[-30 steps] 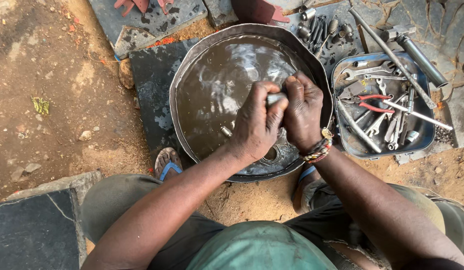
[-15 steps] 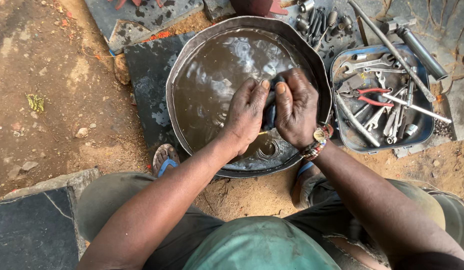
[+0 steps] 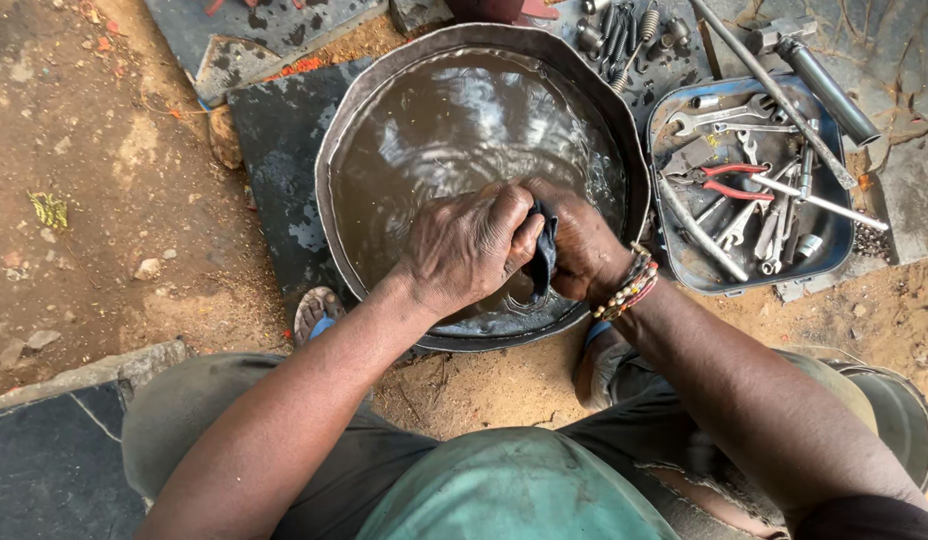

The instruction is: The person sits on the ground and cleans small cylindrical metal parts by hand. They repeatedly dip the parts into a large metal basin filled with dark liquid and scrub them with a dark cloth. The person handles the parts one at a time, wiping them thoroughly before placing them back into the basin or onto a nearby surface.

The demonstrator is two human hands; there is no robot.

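A wide round metal basin (image 3: pixel 329 170) full of murky brown water sits on the ground in front of me. Both of my hands are at its near side, at the water's surface. My left hand (image 3: pixel 464 245) and my right hand (image 3: pixel 582 245) press together around a dark blue-black strip of rubber (image 3: pixel 542 252), which shows between them. The rest of the rubber is hidden under the hands and water. A beaded bracelet (image 3: pixel 629 285) circles my right wrist.
A blue-rimmed tray (image 3: pixel 834 258) to the right holds wrenches, red-handled pliers (image 3: pixel 726 185) and other tools. A long metal rod (image 3: pixel 774 88) lies over it. Dark slabs (image 3: pixel 274 170) lie under and left of the basin. My sandalled feet (image 3: pixel 314 315) rest near its rim.
My hands have gone down from above the water to its surface and moved toward the near rim, still closed on the rubber piece. The water ripples.
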